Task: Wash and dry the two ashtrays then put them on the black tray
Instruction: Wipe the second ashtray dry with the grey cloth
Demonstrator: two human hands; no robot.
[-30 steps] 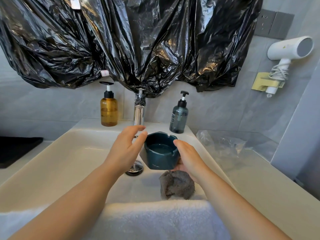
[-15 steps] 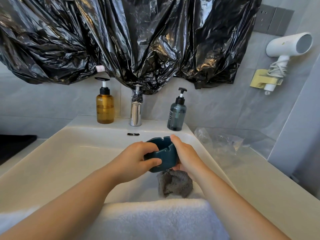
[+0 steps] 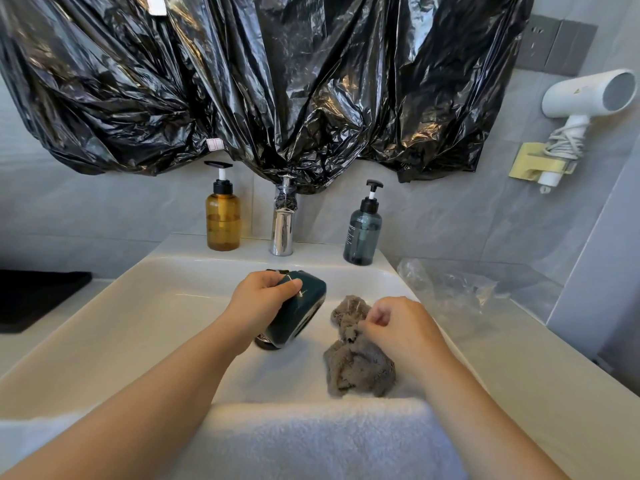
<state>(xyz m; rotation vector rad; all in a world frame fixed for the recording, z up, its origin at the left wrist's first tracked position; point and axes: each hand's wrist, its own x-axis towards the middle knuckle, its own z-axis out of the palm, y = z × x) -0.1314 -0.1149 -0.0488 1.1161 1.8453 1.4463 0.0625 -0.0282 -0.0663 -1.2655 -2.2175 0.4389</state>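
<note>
My left hand (image 3: 261, 303) grips a dark teal ashtray (image 3: 301, 311), tipped over so its underside faces me, above the drain of the white sink (image 3: 138, 317). To its right, my right hand (image 3: 401, 327) pinches a crumpled grey cloth (image 3: 356, 365) that lies in the basin. A black tray (image 3: 38, 299) lies on the counter at the far left. Only one ashtray is in view.
A white towel (image 3: 311, 441) hangs over the sink's front edge. Behind the basin stand an amber pump bottle (image 3: 222, 220), a chrome faucet (image 3: 282, 230) and a dark pump bottle (image 3: 362, 237). Clear plastic (image 3: 446, 285) lies on the right counter. Black plastic sheeting (image 3: 259, 81) covers the wall above.
My left hand took the ashtray from my right and tipped it upside down over the drain. My right hand let go and moved down to pinch the grey cloth.
</note>
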